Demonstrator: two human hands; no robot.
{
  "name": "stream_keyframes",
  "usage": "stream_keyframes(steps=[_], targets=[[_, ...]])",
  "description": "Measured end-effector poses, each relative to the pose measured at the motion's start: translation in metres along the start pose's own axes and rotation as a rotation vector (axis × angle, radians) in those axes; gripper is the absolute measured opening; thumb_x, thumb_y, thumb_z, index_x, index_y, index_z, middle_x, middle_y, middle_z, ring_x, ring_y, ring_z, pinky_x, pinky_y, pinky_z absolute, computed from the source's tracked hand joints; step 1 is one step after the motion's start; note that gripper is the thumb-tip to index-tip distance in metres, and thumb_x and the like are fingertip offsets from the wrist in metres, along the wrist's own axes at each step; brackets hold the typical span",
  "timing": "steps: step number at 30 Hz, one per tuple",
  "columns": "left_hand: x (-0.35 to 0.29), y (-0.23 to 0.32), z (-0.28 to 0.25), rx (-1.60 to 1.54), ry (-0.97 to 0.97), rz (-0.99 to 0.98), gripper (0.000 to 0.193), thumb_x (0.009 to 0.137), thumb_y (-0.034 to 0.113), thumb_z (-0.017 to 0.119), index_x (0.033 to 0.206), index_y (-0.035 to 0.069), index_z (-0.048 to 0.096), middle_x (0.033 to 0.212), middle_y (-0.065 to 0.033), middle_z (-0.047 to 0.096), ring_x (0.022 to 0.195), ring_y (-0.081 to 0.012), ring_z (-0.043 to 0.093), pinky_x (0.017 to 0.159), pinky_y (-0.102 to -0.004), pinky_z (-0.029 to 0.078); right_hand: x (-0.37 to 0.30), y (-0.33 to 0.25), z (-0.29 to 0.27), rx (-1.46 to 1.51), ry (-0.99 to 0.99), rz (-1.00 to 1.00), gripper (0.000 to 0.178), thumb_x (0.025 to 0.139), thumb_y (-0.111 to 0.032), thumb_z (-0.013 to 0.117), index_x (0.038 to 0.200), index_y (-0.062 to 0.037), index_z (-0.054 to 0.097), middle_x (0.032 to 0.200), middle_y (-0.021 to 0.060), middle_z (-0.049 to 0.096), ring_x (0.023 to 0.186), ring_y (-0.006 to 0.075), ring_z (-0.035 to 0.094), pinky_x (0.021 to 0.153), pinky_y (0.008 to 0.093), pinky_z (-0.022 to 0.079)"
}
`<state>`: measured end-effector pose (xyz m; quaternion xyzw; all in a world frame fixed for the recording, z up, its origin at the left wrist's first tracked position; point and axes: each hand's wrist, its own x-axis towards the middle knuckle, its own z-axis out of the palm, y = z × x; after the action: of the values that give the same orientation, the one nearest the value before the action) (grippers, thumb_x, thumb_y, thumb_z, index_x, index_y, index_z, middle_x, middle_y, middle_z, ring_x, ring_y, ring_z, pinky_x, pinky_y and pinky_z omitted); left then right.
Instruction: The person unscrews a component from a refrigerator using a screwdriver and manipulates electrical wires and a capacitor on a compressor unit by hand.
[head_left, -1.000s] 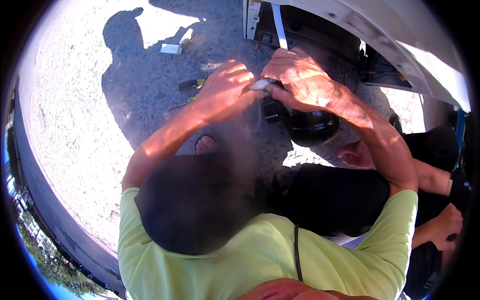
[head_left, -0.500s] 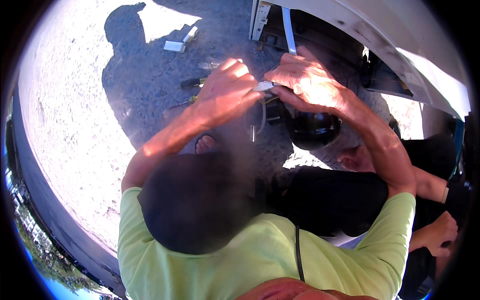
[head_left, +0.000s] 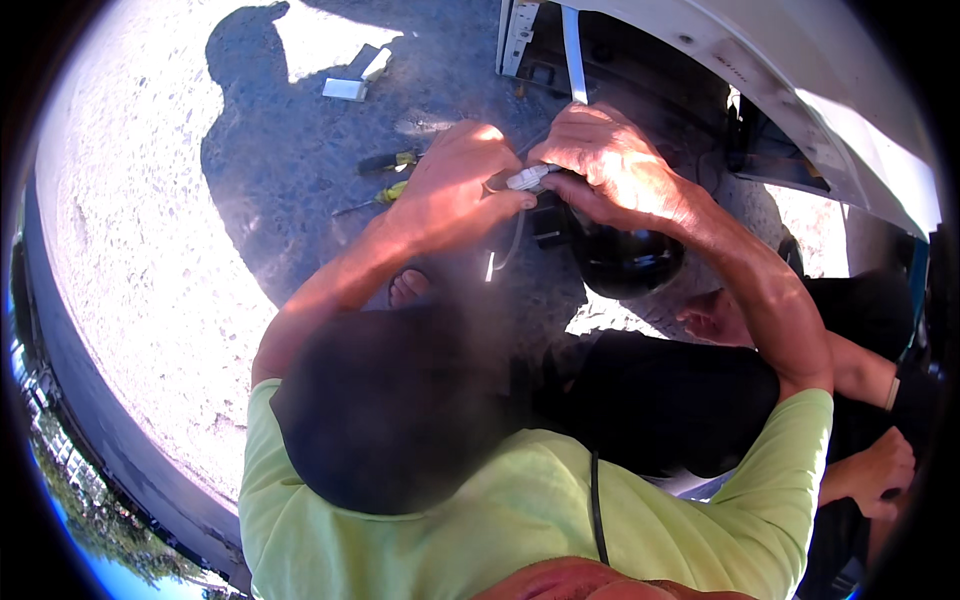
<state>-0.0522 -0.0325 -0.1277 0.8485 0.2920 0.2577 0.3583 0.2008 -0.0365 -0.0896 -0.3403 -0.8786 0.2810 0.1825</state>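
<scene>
My right hand (head_left: 612, 165) is closed, pinching a small white plastic fitting (head_left: 530, 178) between thumb and fingers. Close on its left, my left hand (head_left: 462, 182) has its fingers curled in and its thumb pointing at the fitting; what lies inside them is hidden. A thin pale tube (head_left: 518, 235) hangs below the hands and ends in a bright white tip. From the vehicle, a flat whitish strip (head_left: 574, 60) runs down to the back of my right hand. Under that hand sits a rounded glossy black object (head_left: 630, 262).
A white vehicle panel (head_left: 850, 120) curves over the upper right, beside a dark opening. Two screwdrivers (head_left: 385, 192) and a small white open box (head_left: 345, 89) lie on the shaded ground. At the right, another person's hand (head_left: 880, 472) rests near dark clothing.
My left hand has shifted slightly down and its thumb has turned, exposing more of the white fitting. The hanging tube's tip has swung left. My right hand stays nearly still.
</scene>
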Motion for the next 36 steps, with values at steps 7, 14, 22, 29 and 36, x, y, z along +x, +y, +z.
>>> stream_keyframes(steps=[7, 14, 22, 29, 36], targets=[[0.004, -0.006, -0.014, -0.573, -0.411, -0.460, 0.040, 0.101, 0.039, 0.063, 0.106, 0.000, 0.073, 0.097, -0.0137, 0.073, 0.094, -0.0289, 0.069, 0.086, -0.0404, 0.053, -0.010, 0.007, 0.006, -0.069, 0.031, -0.054, 0.028, 0.082, -0.013, 0.081, 0.108, -0.0078, 0.073, 0.101, 0.0069, 0.073, 0.104, 0.0296, 0.067, 0.096, 0.0444, 0.051], [-0.002, -0.009, -0.002, -0.676, -0.377, -0.531, 0.042, 0.104, 0.039, 0.060, 0.113, 0.000, 0.073, 0.102, -0.0106, 0.075, 0.098, -0.0195, 0.069, 0.090, -0.0364, 0.053, -0.011, 0.013, 0.004, -0.087, 0.050, -0.087, 0.024, 0.085, -0.014, 0.079, 0.108, -0.0084, 0.074, 0.100, 0.0063, 0.074, 0.104, 0.0296, 0.069, 0.094, 0.0447, 0.054], [-0.009, 0.000, 0.000, -0.560, -0.265, -0.396, 0.040, 0.102, 0.039, 0.060, 0.105, 0.001, 0.073, 0.093, -0.0121, 0.070, 0.088, -0.0232, 0.065, 0.083, -0.0374, 0.051, -0.010, 0.021, 0.004, -0.091, 0.032, -0.121, 0.022, 0.087, -0.015, 0.077, 0.108, -0.0092, 0.074, 0.099, 0.0059, 0.074, 0.103, 0.0301, 0.069, 0.092, 0.0457, 0.055], [-0.003, 0.006, -0.009, -0.400, -0.335, -0.454, 0.040, 0.104, 0.039, 0.059, 0.105, 0.000, 0.070, 0.096, -0.0119, 0.066, 0.089, -0.0210, 0.062, 0.081, -0.0360, 0.050, -0.005, 0.013, -0.004, -0.064, -0.050, -0.078, 0.026, 0.085, -0.009, 0.073, 0.111, -0.0079, 0.073, 0.103, 0.0096, 0.072, 0.104, 0.0310, 0.067, 0.096, 0.0449, 0.052], [-0.008, 0.006, -0.004, -0.322, -0.224, -0.417, 0.040, 0.099, 0.038, 0.065, 0.103, -0.002, 0.069, 0.094, -0.0182, 0.066, 0.090, -0.0328, 0.065, 0.081, -0.0427, 0.052, -0.001, 0.002, 0.000, -0.058, 0.001, -0.053, 0.029, 0.082, -0.007, 0.070, 0.111, -0.0045, 0.072, 0.096, 0.0116, 0.067, 0.097, 0.0321, 0.065, 0.089, 0.0445, 0.052]])
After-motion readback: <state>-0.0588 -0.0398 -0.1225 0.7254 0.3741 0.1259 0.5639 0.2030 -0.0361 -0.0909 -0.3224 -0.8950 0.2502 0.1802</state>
